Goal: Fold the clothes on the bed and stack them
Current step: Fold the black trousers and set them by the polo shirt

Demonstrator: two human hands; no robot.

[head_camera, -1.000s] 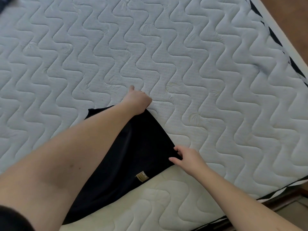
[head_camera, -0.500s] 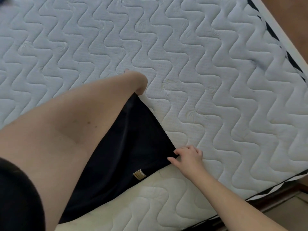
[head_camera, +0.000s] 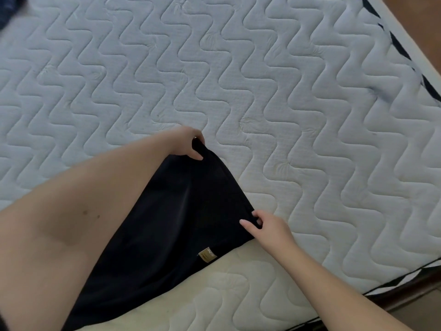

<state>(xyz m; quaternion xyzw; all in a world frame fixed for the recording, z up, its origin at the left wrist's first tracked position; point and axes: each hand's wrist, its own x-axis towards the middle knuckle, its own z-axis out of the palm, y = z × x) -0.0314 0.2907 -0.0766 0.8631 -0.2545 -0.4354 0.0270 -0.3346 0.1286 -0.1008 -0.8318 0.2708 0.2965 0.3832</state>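
Note:
A black garment (head_camera: 176,230) with a small gold label lies near the front edge of the quilted white mattress (head_camera: 262,80). My left hand (head_camera: 189,145) grips its far corner, the cloth bunched between thumb and fingers and lifted a little. My right hand (head_camera: 265,224) pinches the near right corner at the mattress surface. The right edge of the garment stretches between the two hands. My left forearm hides the garment's left part.
A bit of dark blue cloth (head_camera: 9,8) shows at the far left corner of the view. The mattress's right edge with dark piping (head_camera: 403,53) borders brown floor. The bed's front edge (head_camera: 391,287) runs along the lower right.
My left hand has pulled back toward me and now lifts the far corner of the garment. My right hand has closed its fingers on the near corner.

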